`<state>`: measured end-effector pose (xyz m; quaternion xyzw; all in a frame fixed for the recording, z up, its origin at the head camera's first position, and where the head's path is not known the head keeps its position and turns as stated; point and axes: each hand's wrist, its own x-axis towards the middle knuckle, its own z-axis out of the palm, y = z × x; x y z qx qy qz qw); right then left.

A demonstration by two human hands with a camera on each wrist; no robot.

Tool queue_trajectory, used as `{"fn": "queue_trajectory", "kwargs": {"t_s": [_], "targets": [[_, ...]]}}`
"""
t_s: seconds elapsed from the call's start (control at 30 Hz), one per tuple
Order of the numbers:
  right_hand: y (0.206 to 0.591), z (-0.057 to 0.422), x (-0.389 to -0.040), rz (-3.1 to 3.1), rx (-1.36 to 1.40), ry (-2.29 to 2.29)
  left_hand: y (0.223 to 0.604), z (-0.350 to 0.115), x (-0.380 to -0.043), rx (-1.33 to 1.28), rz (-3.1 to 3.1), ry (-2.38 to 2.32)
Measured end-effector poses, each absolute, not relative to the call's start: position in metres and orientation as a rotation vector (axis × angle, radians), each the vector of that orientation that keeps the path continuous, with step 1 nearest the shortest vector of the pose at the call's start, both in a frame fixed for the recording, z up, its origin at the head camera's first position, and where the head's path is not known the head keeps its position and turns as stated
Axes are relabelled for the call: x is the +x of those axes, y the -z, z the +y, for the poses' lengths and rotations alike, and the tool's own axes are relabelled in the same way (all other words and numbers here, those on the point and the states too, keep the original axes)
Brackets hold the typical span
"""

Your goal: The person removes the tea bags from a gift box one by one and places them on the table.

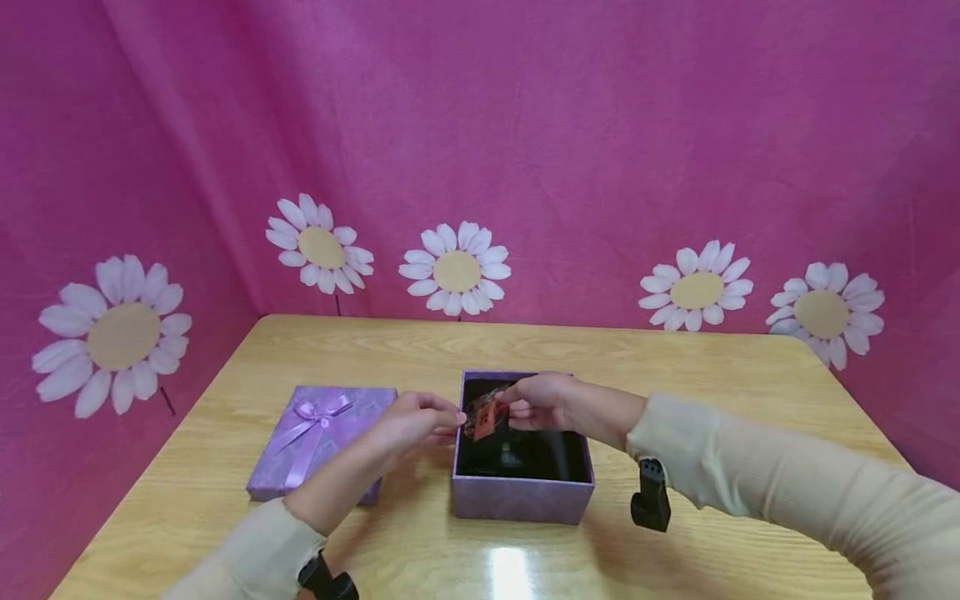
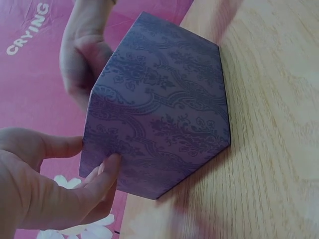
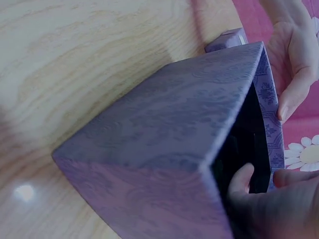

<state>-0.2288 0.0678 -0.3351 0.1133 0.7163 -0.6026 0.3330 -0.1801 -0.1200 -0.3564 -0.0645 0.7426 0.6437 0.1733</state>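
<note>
One pkt [image 1: 486, 421], L half of box [image 1: 521, 502], slanting twd L rim; R hand [image 1: 538, 401] nearer, pinching it from right; L hand [image 1: 420, 418] pinches box's L wall.

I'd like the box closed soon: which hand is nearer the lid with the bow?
Left. The left hand is between the lid and the box, touching the box's side; the right hand is farther off, reaching into the box's opening.

The word "CRYING" [image 2: 28, 29] stands in pale capitals on the pink cloth [image 2: 30, 89]; the orange label's [image 1: 486, 419] marks are too small to read
</note>
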Motion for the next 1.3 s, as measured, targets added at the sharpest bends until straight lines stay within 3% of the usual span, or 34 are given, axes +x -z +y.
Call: {"fn": "queue_trajectory", "kwargs": {"t_s": [0.67,1.3], "targets": [[0.347,0.042,-0.225,2.009,0.223,1.443,0.355,-0.117,-0.179,-0.214,2.092,-1.884],[0.316,0.082,-0.192,2.094,0.119,1.415,0.355,-0.119,-0.179,-0.213,2.117,-1.822]]}}
